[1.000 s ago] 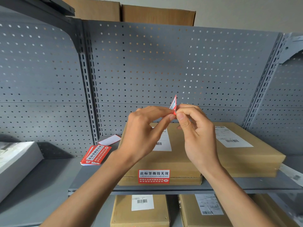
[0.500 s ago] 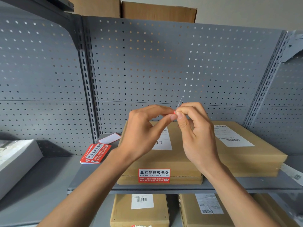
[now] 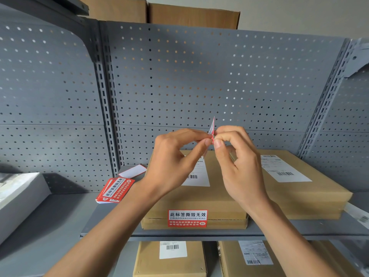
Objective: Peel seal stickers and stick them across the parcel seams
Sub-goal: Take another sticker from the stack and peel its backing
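Your left hand [image 3: 171, 166] and right hand [image 3: 237, 166] both pinch seal sticker [image 3: 212, 128] at 12 o'clock above parcel [image 3: 199, 198]; fingertips tight, other fingers curled.

I pinch a red-and-white seal sticker [image 3: 212, 127] edge-on above my parcels. The front parcel [image 3: 199, 202], brown card, lies flat at the shelf's front edge, a sticker [image 3: 187, 218] across its seam.

Fingers [image 3: 207, 141] hide most of the edge-on seal sticker [image 3: 212, 126].
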A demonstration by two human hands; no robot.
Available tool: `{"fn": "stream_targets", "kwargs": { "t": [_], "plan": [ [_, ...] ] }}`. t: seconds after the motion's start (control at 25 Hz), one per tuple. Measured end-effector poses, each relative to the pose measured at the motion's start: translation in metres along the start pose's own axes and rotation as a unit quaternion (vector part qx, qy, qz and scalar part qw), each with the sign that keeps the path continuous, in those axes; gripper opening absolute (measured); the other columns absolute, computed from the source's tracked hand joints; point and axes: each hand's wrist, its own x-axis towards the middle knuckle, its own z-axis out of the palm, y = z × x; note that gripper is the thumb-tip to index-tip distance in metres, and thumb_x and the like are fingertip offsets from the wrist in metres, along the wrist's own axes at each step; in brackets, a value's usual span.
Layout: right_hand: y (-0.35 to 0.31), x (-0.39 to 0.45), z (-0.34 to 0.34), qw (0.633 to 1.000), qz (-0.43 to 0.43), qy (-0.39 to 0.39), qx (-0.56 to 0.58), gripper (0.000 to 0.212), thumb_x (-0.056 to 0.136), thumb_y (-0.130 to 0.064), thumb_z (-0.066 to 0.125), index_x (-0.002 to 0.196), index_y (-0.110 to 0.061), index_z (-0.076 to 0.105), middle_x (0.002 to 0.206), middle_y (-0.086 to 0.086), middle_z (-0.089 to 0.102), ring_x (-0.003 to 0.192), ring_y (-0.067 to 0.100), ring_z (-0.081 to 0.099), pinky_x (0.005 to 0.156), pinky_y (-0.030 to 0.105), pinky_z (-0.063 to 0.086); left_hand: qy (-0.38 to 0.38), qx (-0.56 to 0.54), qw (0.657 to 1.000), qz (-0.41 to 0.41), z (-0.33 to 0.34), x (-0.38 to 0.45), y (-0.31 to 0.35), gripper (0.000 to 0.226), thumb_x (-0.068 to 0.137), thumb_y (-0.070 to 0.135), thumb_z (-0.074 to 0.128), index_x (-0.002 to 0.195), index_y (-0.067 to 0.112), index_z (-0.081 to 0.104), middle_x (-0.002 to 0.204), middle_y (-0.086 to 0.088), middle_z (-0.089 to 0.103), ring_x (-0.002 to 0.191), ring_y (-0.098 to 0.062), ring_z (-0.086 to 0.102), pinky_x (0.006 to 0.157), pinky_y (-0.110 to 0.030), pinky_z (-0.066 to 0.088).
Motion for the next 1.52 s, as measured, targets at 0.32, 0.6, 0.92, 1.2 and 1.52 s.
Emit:
{"fn": "stream_targets", "kwargs": {
  "t": [0.32, 0.6, 0.92, 1.2, 1.52],
  "plan": [
    [0.008, -0.007, 0.005, 0.989, 0.078, 0.007, 0.129, 0.012, 0.101, -0.013, 0.058, 0.099, -0.007, 0.069, 0.109, 0.003, 0.071, 0.103, 0.019, 0.07, 0.085, 0.033, 0.059, 0.013, 0.032, 0.999, 0.001, 0.006, -0.003, -0.008, 0.006, 0.095, 0.015, 0.074, 0.096, 0.018, 0.08, 0.1, 0.014, 0.078, 0.097, 0.001, 0.071, 0.088, -0.017, 0.051],
    [0.004, -0.003, 0.009, 0.957, 0.181, 0.008, 0.225, 0.011, 0.099, -0.003, 0.063, 0.105, -0.001, 0.072, 0.099, 0.011, 0.079, 0.093, 0.021, 0.077, 0.08, 0.026, 0.059, 0.027, 0.065, 0.997, 0.034, 0.01, -0.005, -0.015, 0.011, 0.094, 0.017, 0.072, 0.1, 0.018, 0.08, 0.103, 0.011, 0.079, 0.092, -0.007, 0.073, 0.081, -0.045, 0.058],
    [0.011, 0.003, 0.011, 0.952, 0.223, 0.004, 0.211, 0.012, 0.1, -0.004, 0.061, 0.095, -0.005, 0.072, 0.094, 0.004, 0.08, 0.093, 0.024, 0.076, 0.083, 0.045, 0.062, 0.067, 0.08, 0.994, 0.028, 0.007, -0.005, -0.016, 0.007, 0.092, 0.016, 0.072, 0.091, 0.016, 0.078, 0.097, 0.011, 0.078, 0.092, -0.01, 0.073, 0.079, -0.045, 0.059],
    [0.019, 0.014, 0.013, 0.904, 0.322, 0.036, 0.279, 0.014, 0.102, -0.001, 0.055, 0.092, -0.004, 0.066, 0.082, 0.015, 0.073, 0.071, 0.024, 0.073, 0.065, 0.028, 0.058, 0.097, 0.083, 0.991, -0.029, -0.004, -0.004, -0.015, 0.008, 0.091, 0.016, 0.073, 0.085, 0.02, 0.076, 0.088, 0.013, 0.077, 0.083, 0.001, 0.067, 0.077, -0.008, 0.044],
    [0.033, 0.024, 0.012, 0.881, 0.37, 0.058, 0.289, 0.012, 0.102, -0.001, 0.055, 0.096, -0.003, 0.065, 0.079, 0.015, 0.07, 0.065, 0.02, 0.071, 0.063, 0.028, 0.06, 0.128, 0.043, 0.988, -0.075, -0.016, -0.001, -0.009, 0.01, 0.091, 0.019, 0.07, 0.085, 0.018, 0.078, 0.082, 0.027, 0.069, 0.079, 0.012, 0.062, 0.074, -0.005, 0.039]
  ]
}}
